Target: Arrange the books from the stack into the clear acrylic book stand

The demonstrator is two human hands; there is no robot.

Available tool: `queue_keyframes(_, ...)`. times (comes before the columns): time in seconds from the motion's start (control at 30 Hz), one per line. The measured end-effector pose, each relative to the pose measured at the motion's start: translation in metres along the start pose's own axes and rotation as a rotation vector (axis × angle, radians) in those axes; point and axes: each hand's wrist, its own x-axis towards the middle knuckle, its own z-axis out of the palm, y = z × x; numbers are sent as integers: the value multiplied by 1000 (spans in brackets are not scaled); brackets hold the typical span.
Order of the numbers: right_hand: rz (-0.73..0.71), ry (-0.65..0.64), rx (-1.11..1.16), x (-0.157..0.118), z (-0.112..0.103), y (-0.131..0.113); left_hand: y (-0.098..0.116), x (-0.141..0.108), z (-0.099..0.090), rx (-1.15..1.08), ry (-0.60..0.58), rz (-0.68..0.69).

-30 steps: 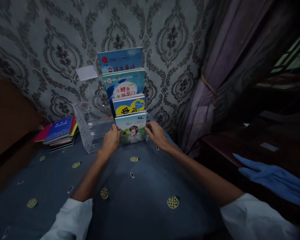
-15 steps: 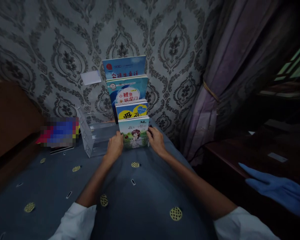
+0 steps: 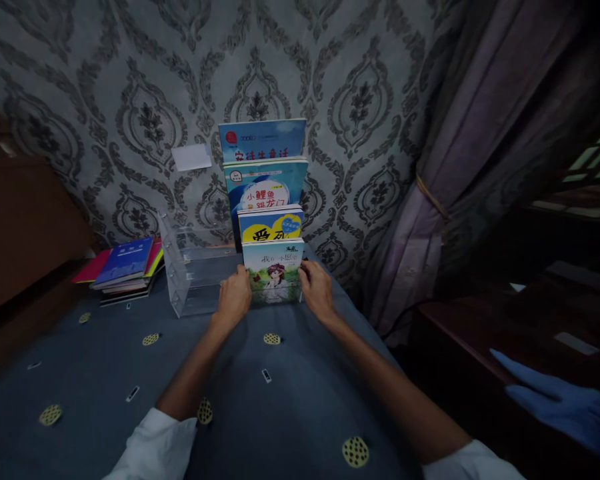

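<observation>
The 我有一个愿望 book [image 3: 274, 283] stands frontmost in the clear stepped rack [image 3: 173, 270]; the left hand [image 3: 234, 295] has its fingers curled closed on the left edge, the right hand [image 3: 317, 291] its fingers closed on the right. Behind rise a blue-and-yellow book [image 3: 272, 223], its title partly covered after 爱, then the 小鲤鱼跳龙门 book [image 3: 265, 175] and the 安徒生童话 book [image 3: 263, 138]. Since a second ago, the hold and book order are unchanged; the books sit lower and farther right in view.
</observation>
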Motion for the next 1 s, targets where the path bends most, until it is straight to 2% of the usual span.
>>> queue_keyframes(0.6,-19,-7,21,1,-1,0,-4,1,3,23,3,13)
queue_keyframes(1.0,-4,-57,13,4,-8,5,-13,-3,-17,1,-107,85)
